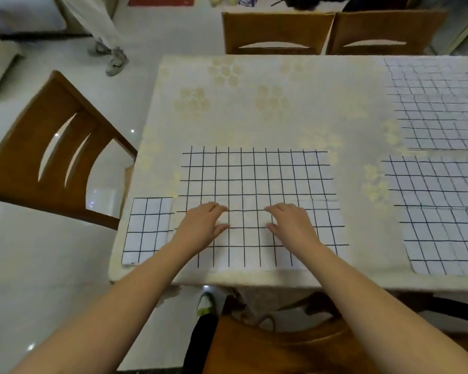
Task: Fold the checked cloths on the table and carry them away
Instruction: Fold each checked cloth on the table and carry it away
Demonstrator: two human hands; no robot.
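A spread checked cloth (257, 184) lies flat at the near edge of the tabletop (254, 103). The left hand (203, 225) and right hand (292, 222) press on it, fingers straight, gripping nothing. Left of it lies a small folded cloth (146, 228); right of it, two more checked cloths (441, 211). No writing is legible.

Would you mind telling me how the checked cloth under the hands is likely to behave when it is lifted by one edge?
The checked cloth will probably be floppy: it lies thin and flat on the table, with faint crease lines. It looks light, so it may drape and sag. Under the left hand and right hand it could slide on the tablecloth.
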